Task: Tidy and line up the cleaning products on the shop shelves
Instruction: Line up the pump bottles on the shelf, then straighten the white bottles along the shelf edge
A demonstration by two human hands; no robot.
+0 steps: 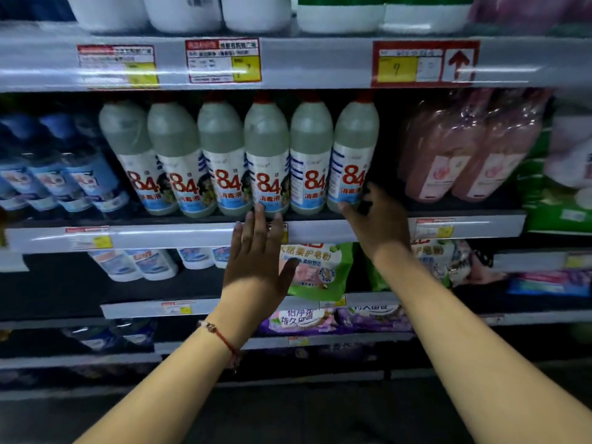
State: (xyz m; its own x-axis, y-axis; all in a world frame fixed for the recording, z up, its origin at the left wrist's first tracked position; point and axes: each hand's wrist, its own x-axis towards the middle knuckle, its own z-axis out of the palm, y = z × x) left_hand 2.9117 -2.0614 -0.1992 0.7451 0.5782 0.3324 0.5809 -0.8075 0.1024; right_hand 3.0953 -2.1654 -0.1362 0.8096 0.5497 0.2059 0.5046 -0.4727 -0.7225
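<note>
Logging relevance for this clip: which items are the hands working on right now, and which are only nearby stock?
In play: left hand; right hand; row of 84 disinfectant bottles, especially the rightmost 84 bottle.

Nearby only: blue bottles; pink wrapped bottles; green soap-powder bag; price tags.

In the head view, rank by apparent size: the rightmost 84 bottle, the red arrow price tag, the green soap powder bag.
1. rightmost 84 bottle, tallest.
2. red arrow price tag and green soap powder bag: look alike; the bag is partly hidden by the left hand, so unranked.
</note>
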